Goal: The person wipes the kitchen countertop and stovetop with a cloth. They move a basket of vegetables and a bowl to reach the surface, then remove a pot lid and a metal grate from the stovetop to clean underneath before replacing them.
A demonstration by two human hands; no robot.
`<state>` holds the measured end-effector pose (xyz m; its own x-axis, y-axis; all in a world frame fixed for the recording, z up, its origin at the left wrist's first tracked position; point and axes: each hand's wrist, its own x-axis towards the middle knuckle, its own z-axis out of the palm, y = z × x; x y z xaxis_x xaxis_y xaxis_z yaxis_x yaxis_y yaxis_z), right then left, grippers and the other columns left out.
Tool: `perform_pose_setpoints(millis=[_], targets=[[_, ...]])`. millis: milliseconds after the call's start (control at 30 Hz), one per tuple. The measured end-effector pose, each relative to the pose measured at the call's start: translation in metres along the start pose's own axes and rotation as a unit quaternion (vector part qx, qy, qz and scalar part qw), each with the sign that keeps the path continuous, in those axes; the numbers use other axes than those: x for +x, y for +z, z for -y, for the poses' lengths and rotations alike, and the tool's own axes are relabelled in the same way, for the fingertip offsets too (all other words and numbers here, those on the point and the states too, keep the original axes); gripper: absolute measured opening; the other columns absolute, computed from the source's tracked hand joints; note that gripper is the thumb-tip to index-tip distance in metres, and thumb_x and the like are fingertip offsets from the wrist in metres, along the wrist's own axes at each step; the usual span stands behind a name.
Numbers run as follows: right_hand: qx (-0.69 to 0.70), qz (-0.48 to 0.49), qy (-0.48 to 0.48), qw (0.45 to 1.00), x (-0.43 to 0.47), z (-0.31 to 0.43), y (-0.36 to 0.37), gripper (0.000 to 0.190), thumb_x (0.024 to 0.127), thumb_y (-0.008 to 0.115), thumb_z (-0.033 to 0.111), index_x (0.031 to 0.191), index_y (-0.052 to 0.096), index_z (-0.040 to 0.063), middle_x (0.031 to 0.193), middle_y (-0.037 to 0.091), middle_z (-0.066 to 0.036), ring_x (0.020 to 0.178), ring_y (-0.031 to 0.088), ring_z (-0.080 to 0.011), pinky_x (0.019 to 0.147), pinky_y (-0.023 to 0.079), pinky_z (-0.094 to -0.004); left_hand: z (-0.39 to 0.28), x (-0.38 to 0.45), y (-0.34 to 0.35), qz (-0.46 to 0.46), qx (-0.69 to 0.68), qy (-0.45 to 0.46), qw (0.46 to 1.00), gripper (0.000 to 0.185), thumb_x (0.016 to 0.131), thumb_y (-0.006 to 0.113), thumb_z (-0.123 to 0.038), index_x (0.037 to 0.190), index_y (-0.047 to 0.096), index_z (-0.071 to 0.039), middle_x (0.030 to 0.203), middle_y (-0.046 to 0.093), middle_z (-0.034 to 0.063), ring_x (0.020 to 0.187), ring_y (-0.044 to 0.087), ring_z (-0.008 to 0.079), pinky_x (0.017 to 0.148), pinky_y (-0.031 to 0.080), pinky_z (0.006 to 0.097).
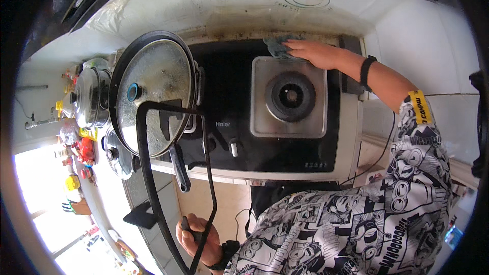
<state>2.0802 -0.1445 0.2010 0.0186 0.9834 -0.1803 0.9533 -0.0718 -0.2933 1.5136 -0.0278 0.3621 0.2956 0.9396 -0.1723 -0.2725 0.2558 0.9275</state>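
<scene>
My left hand (202,238), in front of the stove at the lower left, grips a black metal pan support (143,152) by one of its prongs. The frame is held up on edge and partly covers the view of the lidded pan behind it. My right hand (315,52) lies with extended fingers on a crumpled grey-green cloth (277,47) at the back edge of the black Haier gas stove (229,84). Just in front of the cloth is a square metal drip tray (259,126), with the round burner (291,97) uncovered in its middle.
A frying pan (113,118) with a glass lid (160,72) stands on the stove's left side, its handle (179,168) jutting past the front edge. Further left are a lidded steel pot (89,99) and another glass lid (120,156). A tiled wall (412,46) borders the right.
</scene>
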Motion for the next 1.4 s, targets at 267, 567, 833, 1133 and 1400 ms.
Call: perform_pose_setpoints(millis=[267, 567, 833, 1133, 1400], targets=[[-0.001, -0.048, -0.023, 0.999, 0.152, 0.036, 0.008, 0.053, 0.093, 0.053, -0.006, 0.145, 0.06, 0.008, 0.165, 0.039, -0.014, 0.151, 0.038, -0.0353, 0.122, 0.038, -0.0453, -0.003, 0.003, 0.005, 0.004, -0.042, 0.015, 0.999, 0.025, 0.106, 0.061, -0.024, 0.104, 0.054, -0.001, 0.093, 0.057, 0.0078, 0.068, 0.056, 0.0076, 0.061, 0.049, 0.0201], [0.372, -0.29, 0.222, 0.853, 0.038, -0.012, -0.024, 0.038, 0.095, 0.057, 0.007, 0.13, 0.067, -0.002, 0.124, 0.073, -0.013, 0.11, 0.069, -0.0317, 0.096, 0.053, -0.0446, -0.008, 0.009, -0.006, 0.025, 0.0, -0.009, 1.0, 0.037, 0.103, 0.06, -0.032, 0.089, 0.054, 0.002, 0.079, 0.048, 0.0067, 0.066, 0.04, 0.011, 0.059, 0.034, 0.0255], [0.025, -0.04, 0.26, 0.964, -0.035, -0.008, -0.04, 0.047, 0.096, 0.057, 0.007, 0.142, 0.062, 0.011, 0.145, 0.059, -0.019, 0.133, 0.057, -0.0395, 0.108, 0.051, -0.052, -0.011, 0.016, -0.007, 0.066, -0.024, -0.004, 0.998, 0.034, 0.103, 0.061, -0.031, 0.095, 0.054, 0.001, 0.081, 0.051, 0.0078, 0.066, 0.04, 0.0105, 0.06, 0.035, 0.0249], [-0.029, -0.098, 0.047, 0.994, 0.067, 0.064, 0.01, 0.055, 0.109, 0.051, 0.036, 0.154, 0.048, 0.005, 0.168, 0.033, -0.012, 0.155, 0.031, -0.0298, 0.129, 0.023, -0.0442, -0.013, 0.018, 0.0, 0.045, -0.013, -0.023, 0.999, 0.036, 0.101, 0.064, -0.033, 0.091, 0.051, -0.001, 0.08, 0.048, 0.0067, 0.066, 0.041, 0.0102, 0.059, 0.033, 0.0256], [-0.033, -0.01, 0.067, 0.997, 0.041, 0.053, -0.009, 0.06, 0.11, 0.046, 0.043, 0.157, 0.044, 0.006, 0.168, 0.033, -0.013, 0.153, 0.033, -0.0304, 0.127, 0.028, -0.0428, -0.009, 0.014, -0.008, 0.035, -0.019, -0.022, 0.999, 0.037, 0.1, 0.065, -0.033, 0.095, 0.053, 0.001, 0.081, 0.05, 0.0074, 0.07, 0.043, 0.0105, 0.062, 0.035, 0.0242]])
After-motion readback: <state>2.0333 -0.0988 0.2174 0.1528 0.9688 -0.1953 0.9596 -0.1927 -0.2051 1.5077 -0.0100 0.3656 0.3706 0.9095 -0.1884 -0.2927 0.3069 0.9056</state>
